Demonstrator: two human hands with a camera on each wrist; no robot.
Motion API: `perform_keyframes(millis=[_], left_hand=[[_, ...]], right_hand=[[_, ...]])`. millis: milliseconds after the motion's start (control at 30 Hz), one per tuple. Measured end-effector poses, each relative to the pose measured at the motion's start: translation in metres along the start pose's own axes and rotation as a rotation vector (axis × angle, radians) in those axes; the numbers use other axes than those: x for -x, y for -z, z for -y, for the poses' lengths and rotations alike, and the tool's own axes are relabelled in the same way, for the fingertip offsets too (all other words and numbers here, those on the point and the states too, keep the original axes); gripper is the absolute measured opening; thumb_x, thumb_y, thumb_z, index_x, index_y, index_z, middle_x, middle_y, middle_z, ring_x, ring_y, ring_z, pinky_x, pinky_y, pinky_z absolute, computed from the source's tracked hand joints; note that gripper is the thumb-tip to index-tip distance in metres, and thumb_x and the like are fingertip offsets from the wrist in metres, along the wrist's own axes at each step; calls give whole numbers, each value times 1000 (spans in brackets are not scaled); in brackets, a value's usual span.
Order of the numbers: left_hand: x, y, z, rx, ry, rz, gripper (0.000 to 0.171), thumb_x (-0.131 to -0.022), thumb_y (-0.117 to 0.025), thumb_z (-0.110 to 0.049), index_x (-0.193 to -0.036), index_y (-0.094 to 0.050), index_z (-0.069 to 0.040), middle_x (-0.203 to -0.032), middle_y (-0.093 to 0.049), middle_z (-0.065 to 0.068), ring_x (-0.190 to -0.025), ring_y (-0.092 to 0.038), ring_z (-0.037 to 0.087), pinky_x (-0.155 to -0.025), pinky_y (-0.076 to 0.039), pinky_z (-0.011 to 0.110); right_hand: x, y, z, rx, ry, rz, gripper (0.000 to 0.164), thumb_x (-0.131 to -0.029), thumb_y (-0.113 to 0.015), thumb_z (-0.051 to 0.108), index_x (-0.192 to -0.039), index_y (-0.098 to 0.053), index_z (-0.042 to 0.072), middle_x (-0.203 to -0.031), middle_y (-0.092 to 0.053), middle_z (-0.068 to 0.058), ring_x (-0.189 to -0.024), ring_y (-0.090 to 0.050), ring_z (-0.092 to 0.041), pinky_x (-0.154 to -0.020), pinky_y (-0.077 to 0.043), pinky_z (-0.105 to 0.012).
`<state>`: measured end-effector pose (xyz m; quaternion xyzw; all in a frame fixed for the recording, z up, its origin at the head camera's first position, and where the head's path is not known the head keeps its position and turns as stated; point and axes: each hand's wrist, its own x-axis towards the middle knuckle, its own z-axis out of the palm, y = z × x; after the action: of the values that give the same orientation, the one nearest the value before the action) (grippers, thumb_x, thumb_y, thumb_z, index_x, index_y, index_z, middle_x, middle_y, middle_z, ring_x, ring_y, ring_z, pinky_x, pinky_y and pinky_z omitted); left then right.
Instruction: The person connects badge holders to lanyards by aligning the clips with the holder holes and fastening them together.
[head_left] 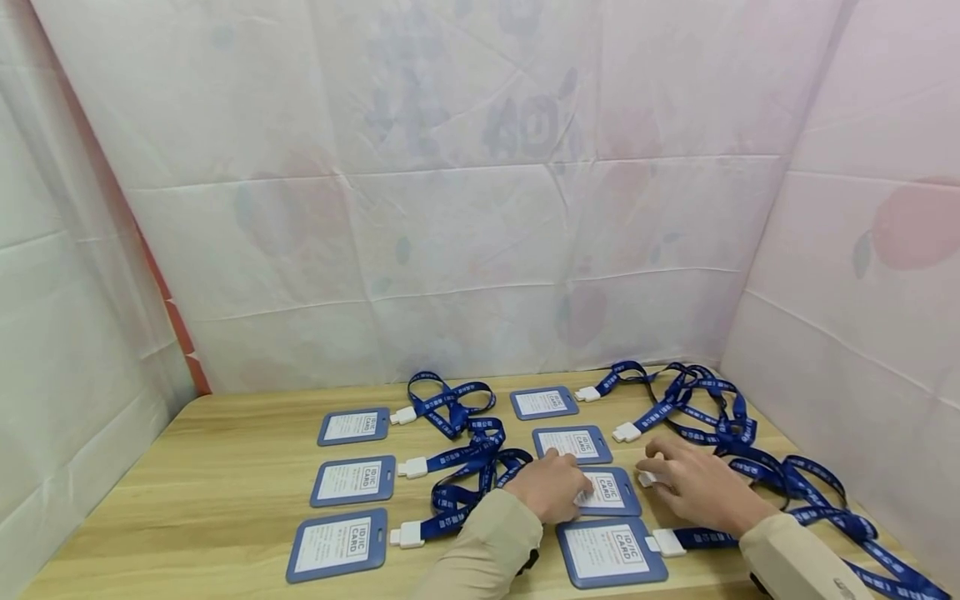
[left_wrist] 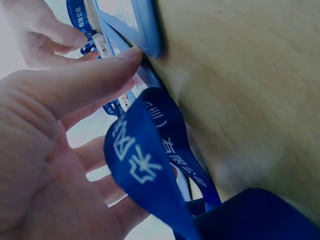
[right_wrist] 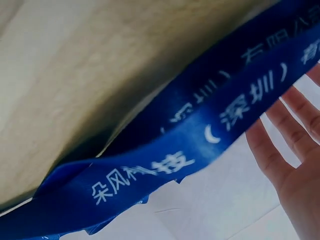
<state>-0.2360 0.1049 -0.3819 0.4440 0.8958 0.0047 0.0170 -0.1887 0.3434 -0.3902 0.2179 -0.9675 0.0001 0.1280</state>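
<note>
My left hand [head_left: 550,489] is over the left end of a blue ID card holder [head_left: 609,490] in the right-hand column, its thumb and fingers gripping the edges. In the left wrist view, the thumb [left_wrist: 105,72] reaches the holder's edge, partly behind a lanyard loop [left_wrist: 145,155]. Just right of that holder, my right hand [head_left: 705,486] pinches a small white clip [head_left: 647,478] between thumb and forefinger. The clip's blue lanyard passes under the hand. Close to the right wrist camera, a printed lanyard [right_wrist: 170,150] hides most of the fingers.
Further holders [head_left: 573,444] lie above and below the held one, the nearest with its white clip [head_left: 667,542] at its slot. To the left, three holders [head_left: 352,482] form a column beside bunched lanyards [head_left: 480,454]. More lanyards [head_left: 810,492] tangle at right. White cloth [head_left: 465,233] walls the wooden table [head_left: 202,475].
</note>
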Motion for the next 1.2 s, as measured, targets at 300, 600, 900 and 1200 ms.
perform_keyframes(millis=[300, 600, 900, 1200], left_hand=[[-1, 0, -4, -4, 31, 14, 30, -88, -81, -32, -118, -77, -34, -115, -65, -12, -96, -53, 8, -83, -49, 22], [-6, -1, -1, 62, 93, 30, 28, -87, -82, -30, -115, -78, -34, -118, -65, -12, -102, -54, 13, -86, -51, 28], [-4, 0, 0, 64, 88, 26, 28, -88, -81, -30, -116, -77, -33, -116, -66, -12, -100, -53, 9, -88, -50, 25], [-4, -2, 1, 82, 71, 26, 29, -88, -82, -28, -116, -77, -31, -118, -65, -11, -103, -54, 8, -91, -49, 24]], right_hand=[[2, -1, -5, -19, 64, -38, 33, -76, -81, 4, -107, -77, 11, -105, -66, -8, -84, -66, -24, -68, -59, -41], [-4, -4, -9, -100, 96, 7, 37, -70, -85, -5, -104, -77, 8, -100, -69, -5, -89, -68, -27, -73, -60, -43], [-7, -4, -9, -210, 28, 106, 31, -75, -83, -6, -102, -75, 7, -103, -69, -6, -95, -68, -33, -79, -58, -47], [-8, -1, -7, -195, -10, 98, 21, -79, -82, -2, -97, -77, 6, -91, -64, 5, -80, -62, -14, -71, -58, -38]])
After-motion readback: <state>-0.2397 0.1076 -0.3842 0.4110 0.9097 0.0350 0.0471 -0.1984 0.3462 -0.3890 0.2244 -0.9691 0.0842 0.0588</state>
